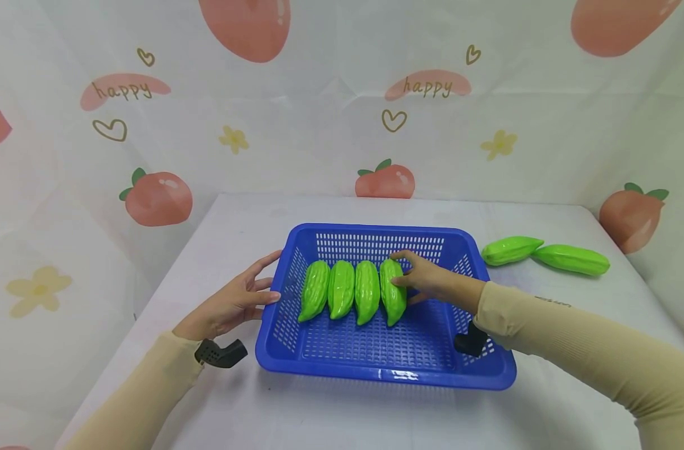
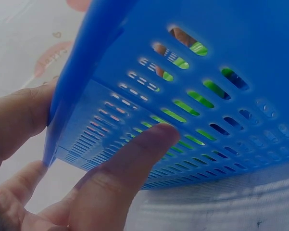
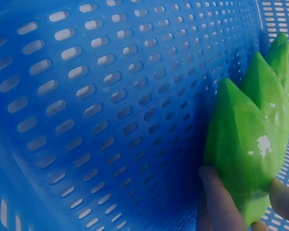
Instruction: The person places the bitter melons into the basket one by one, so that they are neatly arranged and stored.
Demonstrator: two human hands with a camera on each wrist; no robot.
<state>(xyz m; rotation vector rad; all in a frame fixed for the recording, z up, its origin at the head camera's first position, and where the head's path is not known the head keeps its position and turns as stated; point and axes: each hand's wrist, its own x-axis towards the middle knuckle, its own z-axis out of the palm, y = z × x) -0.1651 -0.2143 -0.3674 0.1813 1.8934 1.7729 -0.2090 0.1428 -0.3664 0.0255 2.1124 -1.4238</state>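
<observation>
A blue plastic basket (image 1: 384, 375) holds several bright green bitter melons (image 1: 342, 289), lying side by side in a row with their pointed tips toward me. My right hand (image 1: 426, 275) reaches inside and holds the rightmost bitter melon (image 1: 393, 294), thumb on one side and fingers on the other. The right wrist view shows that same melon (image 3: 243, 144) between the fingertips, beside its neighbours. At the basket's left side, my left hand (image 1: 237, 300) touches the outer wall with fingers spread. Up close, the left thumb (image 2: 134, 163) lies along the slotted wall (image 2: 192, 106).
Two more bitter melons lie on the white table (image 1: 207, 400) right of the basket: one near its back right corner (image 1: 511, 250), the other farther right (image 1: 573, 259). A printed cloth backdrop (image 1: 319, 137) stands behind the table.
</observation>
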